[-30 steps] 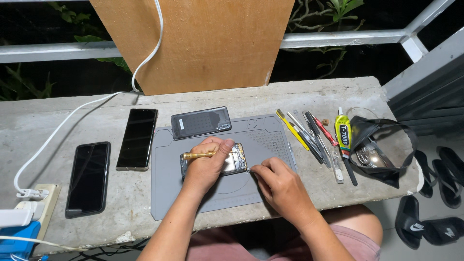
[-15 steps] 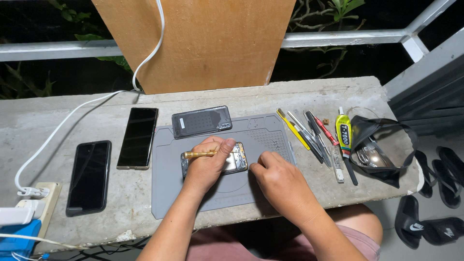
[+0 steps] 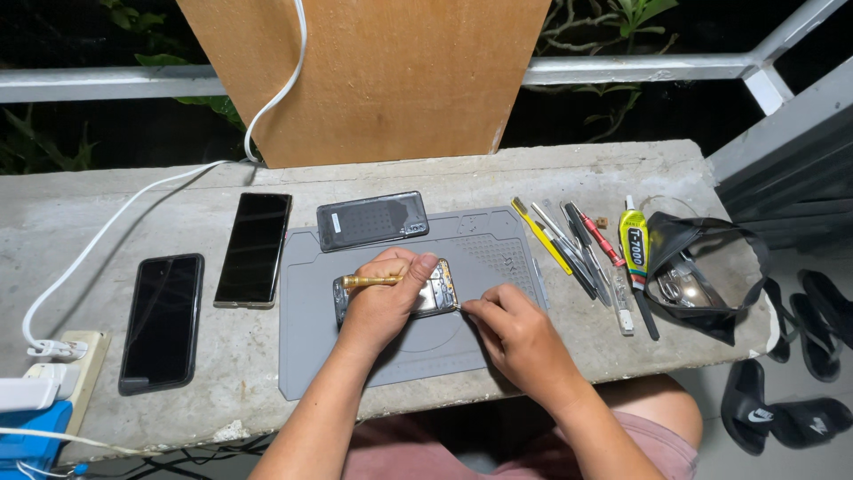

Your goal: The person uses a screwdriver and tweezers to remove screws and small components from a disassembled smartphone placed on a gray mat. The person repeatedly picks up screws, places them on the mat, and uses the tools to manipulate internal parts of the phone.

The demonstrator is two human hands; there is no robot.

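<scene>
Gripping a brass-handled screwdriver (image 3: 369, 281), the left hand (image 3: 384, 298) works the opened phone (image 3: 435, 289) lying on the grey repair mat (image 3: 480, 244); the right hand (image 3: 520, 338) pinches its edge, fingers narrow. Unscrewing seems underway; steadiness matters next.

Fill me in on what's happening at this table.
A person is working on an opened phone lying on a grey work mat. The left hand rests over the phone and holds a brass-handled tool; the right hand touches the phone's right edge. A detached back cover lies above, two dark phones to the left, hand tools to the right.
</scene>
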